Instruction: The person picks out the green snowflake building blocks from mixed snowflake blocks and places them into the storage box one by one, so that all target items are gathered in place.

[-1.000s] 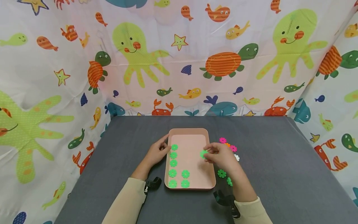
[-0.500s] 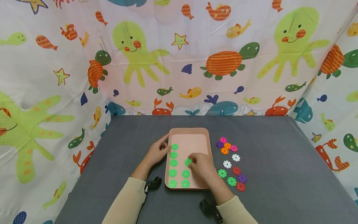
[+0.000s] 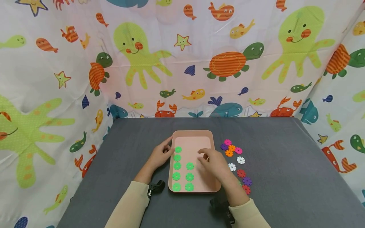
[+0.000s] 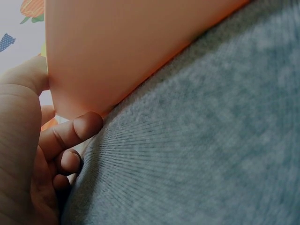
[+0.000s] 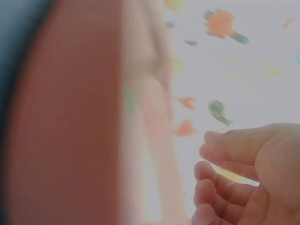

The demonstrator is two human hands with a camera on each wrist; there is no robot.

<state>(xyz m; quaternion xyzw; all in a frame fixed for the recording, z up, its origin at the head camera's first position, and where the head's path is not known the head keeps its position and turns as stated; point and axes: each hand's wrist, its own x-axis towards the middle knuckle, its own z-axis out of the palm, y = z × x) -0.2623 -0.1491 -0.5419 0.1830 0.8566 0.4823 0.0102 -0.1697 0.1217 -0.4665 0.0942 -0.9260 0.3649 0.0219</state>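
A shallow pink tray (image 3: 199,142) lies on the grey table. Down its left side runs a column of several green flower-shaped discs (image 3: 177,166), with a second column of three green discs (image 3: 189,166) beside it. My left hand (image 3: 159,155) holds the tray's left edge, thumb over the rim; in the left wrist view, fingers of the left hand (image 4: 61,136) lie against the tray's pink outer wall (image 4: 108,51). Above the right half of the tray is my right hand (image 3: 215,163), its fingers loosely bent and nothing between them, also seen in the right wrist view.
Right of the tray lie loose flower discs: pink (image 3: 227,142), orange (image 3: 229,153), purple (image 3: 247,181), white (image 3: 240,160) and red (image 3: 241,173). A green one is mostly hidden by the right arm. A curtain (image 3: 159,69) printed with sea animals stands behind the table.
My right hand carried a green disc leftward into the tray, set it at the top of the second column, let go and drew back up and right. The left hand stayed put.
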